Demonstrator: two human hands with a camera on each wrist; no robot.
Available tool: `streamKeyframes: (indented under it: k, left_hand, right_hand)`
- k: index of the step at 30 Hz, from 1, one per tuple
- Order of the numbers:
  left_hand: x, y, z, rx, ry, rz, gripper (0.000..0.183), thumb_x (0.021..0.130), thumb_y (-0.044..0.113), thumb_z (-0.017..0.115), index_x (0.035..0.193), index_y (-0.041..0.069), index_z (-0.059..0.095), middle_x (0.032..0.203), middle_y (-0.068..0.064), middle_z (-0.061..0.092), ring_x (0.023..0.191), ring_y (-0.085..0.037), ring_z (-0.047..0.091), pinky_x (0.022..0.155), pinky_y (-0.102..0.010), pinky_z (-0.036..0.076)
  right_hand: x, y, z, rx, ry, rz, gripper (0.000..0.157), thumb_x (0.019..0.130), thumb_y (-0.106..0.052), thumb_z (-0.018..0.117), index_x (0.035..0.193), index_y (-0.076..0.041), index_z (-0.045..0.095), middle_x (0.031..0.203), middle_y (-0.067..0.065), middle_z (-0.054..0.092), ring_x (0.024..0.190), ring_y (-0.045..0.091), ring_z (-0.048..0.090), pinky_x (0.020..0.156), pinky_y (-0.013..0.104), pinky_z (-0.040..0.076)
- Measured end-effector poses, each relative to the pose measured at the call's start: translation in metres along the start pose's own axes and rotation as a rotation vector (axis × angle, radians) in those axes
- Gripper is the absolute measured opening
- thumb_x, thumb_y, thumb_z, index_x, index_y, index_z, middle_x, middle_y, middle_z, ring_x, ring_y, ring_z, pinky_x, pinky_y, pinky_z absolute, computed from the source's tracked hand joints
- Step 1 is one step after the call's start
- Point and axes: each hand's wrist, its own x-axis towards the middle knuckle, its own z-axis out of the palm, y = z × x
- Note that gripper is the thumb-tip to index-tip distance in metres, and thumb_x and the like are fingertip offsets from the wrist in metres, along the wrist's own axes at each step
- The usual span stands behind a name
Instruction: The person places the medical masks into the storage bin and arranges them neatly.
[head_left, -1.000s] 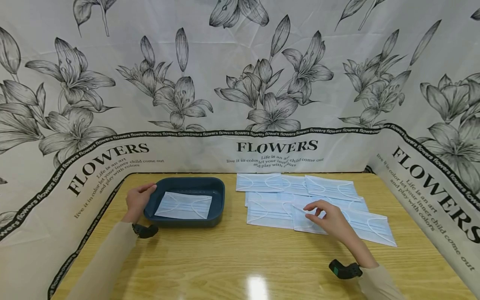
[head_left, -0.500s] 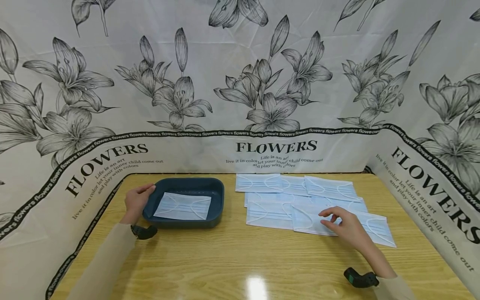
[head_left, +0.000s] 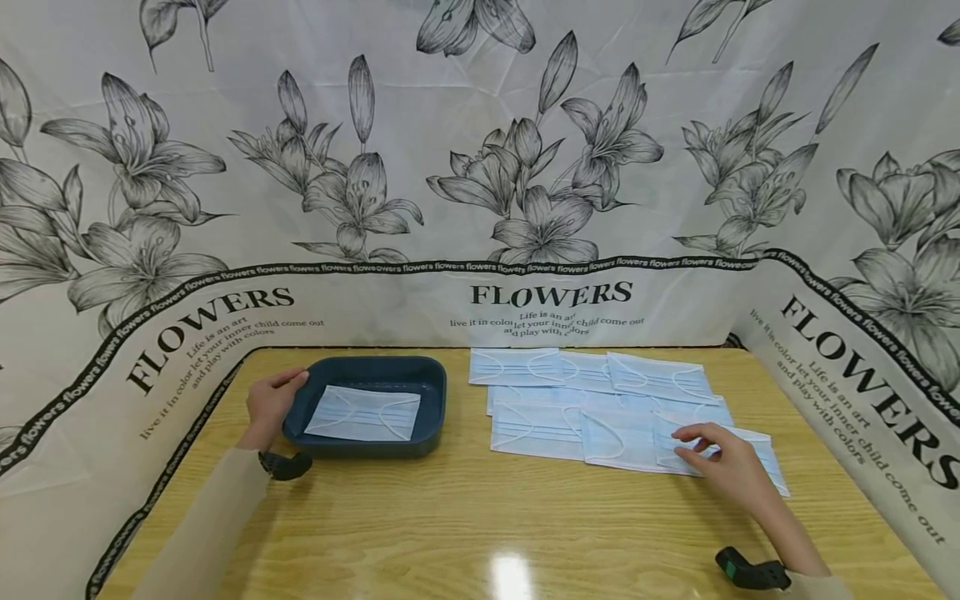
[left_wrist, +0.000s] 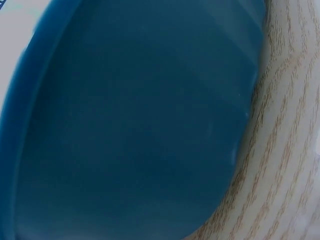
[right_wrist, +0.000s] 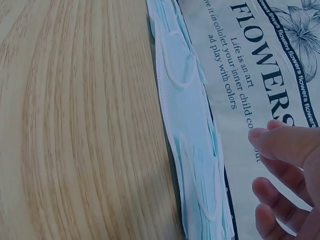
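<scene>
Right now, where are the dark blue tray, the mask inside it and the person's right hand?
Dark blue tray [head_left: 360, 450], head view: outer front wall.
Mask inside the tray [head_left: 364, 413], head view: middle of its upward face.
Right hand [head_left: 727, 468], head view: middle of the hand.

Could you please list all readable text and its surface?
"FLOWERS": floral backdrop, three times.
"Life is an art": backdrop.
"live it in color let your inner child come out": backdrop.
"and play with colors": backdrop.
"flowers": repeated along its black band.
Face masks, tray, wrist cameras: none readable.
</scene>
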Motion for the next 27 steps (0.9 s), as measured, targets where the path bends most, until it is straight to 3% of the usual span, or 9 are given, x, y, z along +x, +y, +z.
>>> streamKeyframes:
  k: [10,12,14,17,23,27]
  left_hand:
    - [0.004,-0.002,-0.001,0.008,0.007,0.022,0.044,0.095,0.033,0.059,0.126,0.003,0.063,0.132,-0.021,0.058,0.121,-0.034,0.054,0.1,-0.046,0.044]
    - [0.004,-0.002,-0.001,0.006,0.006,0.021,0.043,0.095,0.033,0.059,0.126,0.003,0.063,0.132,-0.021,0.058,0.121,-0.034,0.054,0.1,-0.046,0.044]
    - [0.004,-0.002,0.0,0.002,0.007,0.018,0.043,0.095,0.033,0.059,0.126,0.003,0.063,0.132,-0.021,0.058,0.121,-0.034,0.054,0.1,-0.046,0.044]
    - [0.005,-0.003,0.0,0.0,0.006,0.013,0.043,0.095,0.033,0.059,0.126,0.003,0.063,0.132,-0.021,0.058,0.122,-0.034,0.053,0.101,-0.046,0.044]
    - [0.004,-0.003,0.0,-0.006,0.004,0.008,0.043,0.095,0.033,0.059,0.126,0.003,0.063,0.133,-0.021,0.058,0.122,-0.034,0.053,0.1,-0.046,0.044]
    - [0.004,-0.003,0.0,0.006,0.008,0.018,0.043,0.095,0.034,0.06,0.125,0.003,0.064,0.131,-0.021,0.059,0.121,-0.035,0.054,0.1,-0.046,0.044]
  right_hand:
    - [-0.004,0.021,-0.021,-0.028,0.042,0.046,0.018,0.085,-0.012,0.073,0.102,-0.006,0.07,0.095,0.014,0.071,0.074,-0.017,0.047,0.06,0.014,0.045]
    - [-0.006,0.026,-0.025,0.001,0.065,0.075,0.019,0.085,-0.013,0.072,0.103,-0.005,0.069,0.093,0.003,0.072,0.075,-0.018,0.047,0.06,0.011,0.043]
    - [-0.008,0.031,-0.029,0.025,0.075,0.102,0.022,0.087,-0.015,0.071,0.106,-0.005,0.068,0.092,-0.017,0.068,0.076,-0.02,0.046,0.062,0.008,0.042]
    - [-0.011,0.038,-0.035,0.059,0.08,0.148,0.028,0.09,-0.019,0.069,0.111,-0.002,0.065,0.091,-0.04,0.051,0.077,-0.022,0.045,0.064,0.005,0.041]
    - [-0.012,0.052,-0.046,0.108,0.097,0.215,0.037,0.091,-0.02,0.067,0.117,0.006,0.059,0.092,-0.044,0.044,0.078,-0.023,0.045,0.065,0.004,0.042]
    - [-0.012,0.062,-0.052,0.138,0.114,0.279,0.035,0.091,-0.022,0.068,0.117,-0.001,0.061,0.091,-0.043,0.045,0.078,-0.022,0.046,0.064,0.004,0.041]
